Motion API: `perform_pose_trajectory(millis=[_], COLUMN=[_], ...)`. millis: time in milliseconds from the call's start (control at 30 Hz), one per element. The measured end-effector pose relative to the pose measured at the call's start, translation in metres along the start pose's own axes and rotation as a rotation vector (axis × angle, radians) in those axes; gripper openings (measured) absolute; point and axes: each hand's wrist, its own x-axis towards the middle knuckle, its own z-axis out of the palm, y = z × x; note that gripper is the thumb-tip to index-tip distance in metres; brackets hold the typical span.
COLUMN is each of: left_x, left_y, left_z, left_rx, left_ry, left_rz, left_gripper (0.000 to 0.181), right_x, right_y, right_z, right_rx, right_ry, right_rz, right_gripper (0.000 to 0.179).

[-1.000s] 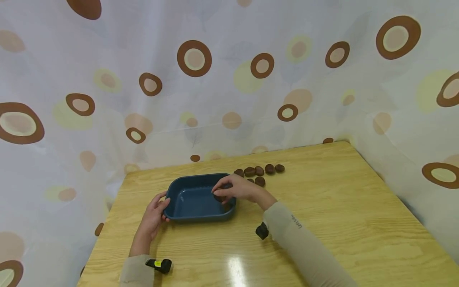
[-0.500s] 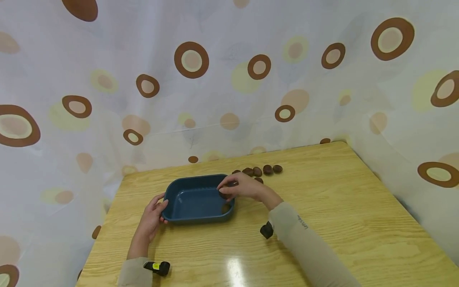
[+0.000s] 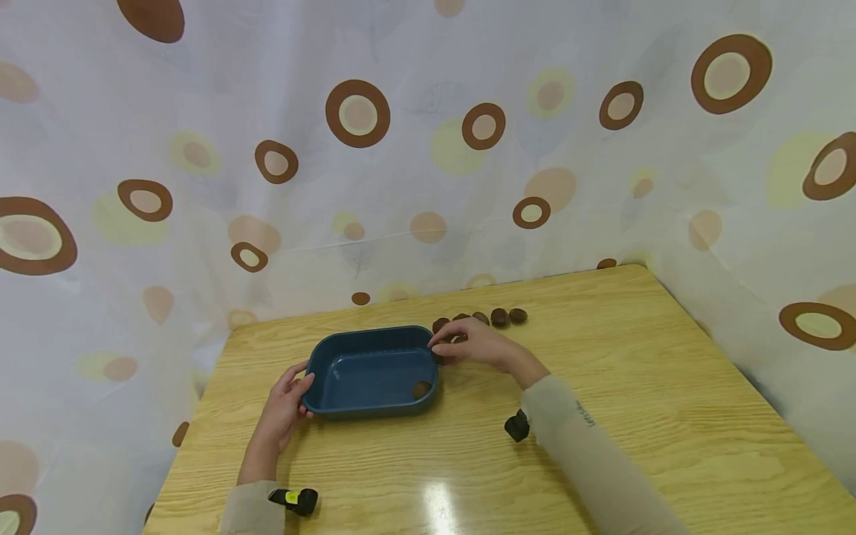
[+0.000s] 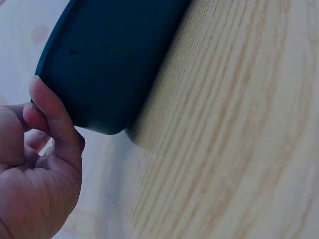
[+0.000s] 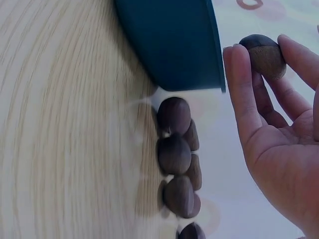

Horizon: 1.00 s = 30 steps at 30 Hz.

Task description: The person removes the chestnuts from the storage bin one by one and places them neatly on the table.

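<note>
In the head view a dark blue rectangular box [image 3: 374, 375] lies on the wooden table. My left hand [image 3: 284, 401] grips its left end, thumb at the rim; the left wrist view shows the thumb [image 4: 52, 112] against the box's outer side. A chestnut [image 5: 265, 56] is pinched between the thumb and fingers of my right hand [image 5: 279, 134], held up beside the box rim. In the head view that right hand [image 3: 478, 343] is at the box's right end. One brown chestnut [image 3: 421, 389] lies inside the box, in its near right corner.
Several chestnuts [image 3: 499, 317] stand in a row behind and right of the box, some hidden by my right hand. The right wrist view shows chestnuts [image 5: 174, 154] close together on the table. A patterned curtain [image 3: 428, 171] hangs along the table's back edge.
My right hand, holding a chestnut, has moved right from above the box's inside to its right rim. The chestnut in the box has come into fuller view. My left hand keeps its grip.
</note>
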Motion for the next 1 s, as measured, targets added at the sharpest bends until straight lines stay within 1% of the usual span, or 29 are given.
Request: perform_pose_trajectory(millis=[67,367,433,600,833,1000], left_x=[0.000,-0.003,-0.003,-0.002,-0.002,-0.002], left_y=[0.000,0.001,0.002,0.001,0.001,0.002], left_z=[0.000,0.000,0.001,0.001,0.001,0.002], left_rx=[0.003,0.008,0.012,-0.002,-0.009,-0.014], left_ry=[-0.006,-0.012,-0.019,-0.010,-0.007,-0.004], left_rz=[0.001,0.020,0.023,0.010,-0.004,-0.003], left_gripper=[0.045,0.048,0.049,0.046,0.045,0.044], right_x=[-0.002,-0.009,-0.011,-0.017,-0.025,-0.029], right_y=[0.003,0.017,0.019,0.022,0.028,0.033], right_z=[-0.004,-0.016,-0.019,-0.028,-0.044,-0.053], right_rx=[-0.018,-0.024,-0.019,0.018,-0.021,0.017], right_ry=[0.015,0.056,0.067,0.090,0.177,0.216], right_rz=[0.005,-0.002,0.004,0.015,0.036,0.049], right_gripper=[0.034,0.037,0.038,0.042,0.037,0.041])
